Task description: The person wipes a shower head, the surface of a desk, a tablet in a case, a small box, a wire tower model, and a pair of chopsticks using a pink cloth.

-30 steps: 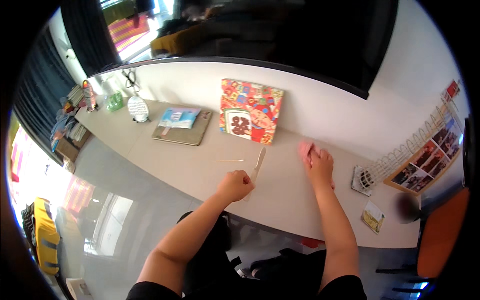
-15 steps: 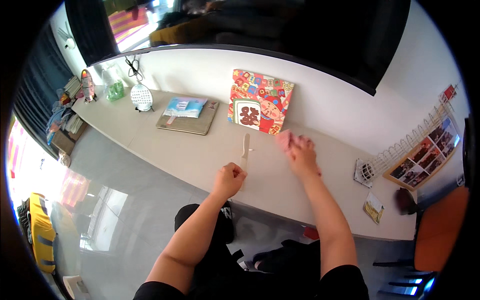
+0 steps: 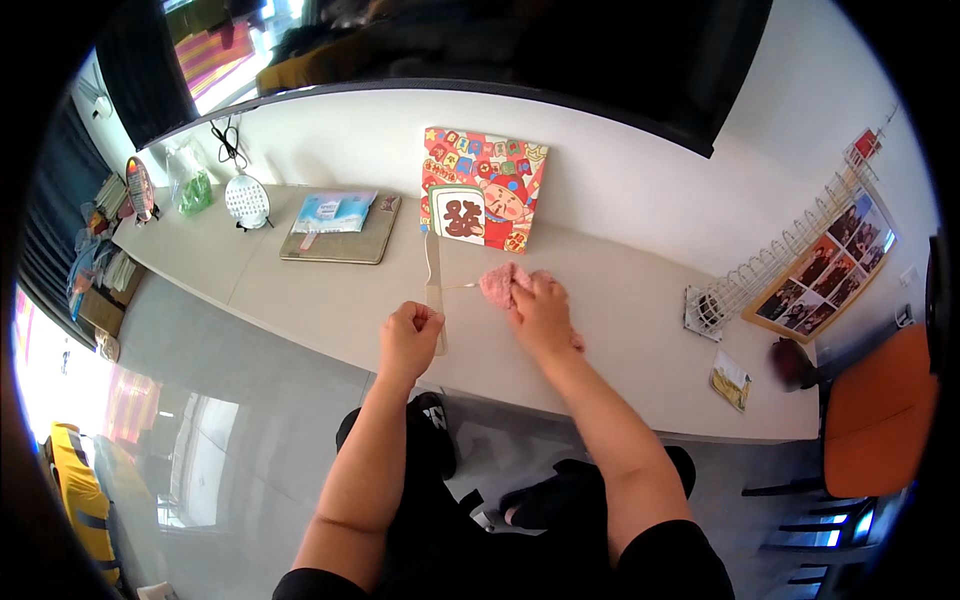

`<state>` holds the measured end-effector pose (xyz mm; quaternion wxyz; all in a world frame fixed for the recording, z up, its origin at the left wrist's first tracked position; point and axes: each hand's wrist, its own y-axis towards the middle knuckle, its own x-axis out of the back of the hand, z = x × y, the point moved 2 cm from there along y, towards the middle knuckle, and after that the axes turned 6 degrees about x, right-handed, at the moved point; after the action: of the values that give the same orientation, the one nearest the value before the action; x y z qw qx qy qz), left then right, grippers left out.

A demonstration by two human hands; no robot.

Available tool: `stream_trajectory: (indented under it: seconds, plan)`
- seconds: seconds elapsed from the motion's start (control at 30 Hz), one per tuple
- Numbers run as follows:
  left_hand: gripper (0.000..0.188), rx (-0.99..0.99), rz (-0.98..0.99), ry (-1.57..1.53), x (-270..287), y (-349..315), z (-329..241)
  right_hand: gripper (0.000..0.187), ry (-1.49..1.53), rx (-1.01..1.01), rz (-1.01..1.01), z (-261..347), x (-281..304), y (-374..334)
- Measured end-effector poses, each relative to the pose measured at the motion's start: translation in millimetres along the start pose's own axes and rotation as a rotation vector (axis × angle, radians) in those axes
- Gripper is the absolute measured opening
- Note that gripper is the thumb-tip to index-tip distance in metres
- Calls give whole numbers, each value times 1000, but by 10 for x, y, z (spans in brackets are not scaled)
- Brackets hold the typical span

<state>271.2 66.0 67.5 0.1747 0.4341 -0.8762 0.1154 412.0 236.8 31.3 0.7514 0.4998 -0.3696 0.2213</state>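
Observation:
My left hand [image 3: 408, 338] is closed, its fingertips pinching the side of a pale beige comb [image 3: 433, 265]. The comb's handle points toward the wall, and the fingers hide part of its toothed end. My right hand [image 3: 543, 315] is closed on a crumpled pink cloth [image 3: 502, 285], pressed down at the table top [image 3: 620, 340]. Between comb and cloth lies a thin stick with a white tip, perhaps a cotton swab [image 3: 466, 286].
Behind my hands a colourful picture panel [image 3: 485, 190] leans on the wall. To the left, a blue-white packet [image 3: 335, 212] lies on a brown flat case [image 3: 345, 245]. Right are a wire tower model [image 3: 770, 250], a photo frame [image 3: 825, 265] and a small packet [image 3: 730, 380].
My right hand has brought the pink cloth left and nearer the comb and the thin stick. The left hand and comb have shifted slightly left. The whole view has turned a little right.

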Motion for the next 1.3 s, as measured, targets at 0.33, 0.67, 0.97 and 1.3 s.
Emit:
stream_trajectory:
  seconds: [0.33, 0.67, 0.97, 1.3]
  plan:
    - [16, -34, -34, 163, 69, 165, 180, 22, 137, -209, 230, 127, 378, 309]
    - [20, 49, -165, 427, 210, 605, 476, 30, -56, -67, 295, -12, 11, -132]
    - [43, -367, -186, 727, -284, 612, 113, 31, 46, -78, 93, -213, 905, -1057]
    - [17, -231, 147, 456, -733, 594, 116, 33, 151, -362, 50, -1169, 791, -151]
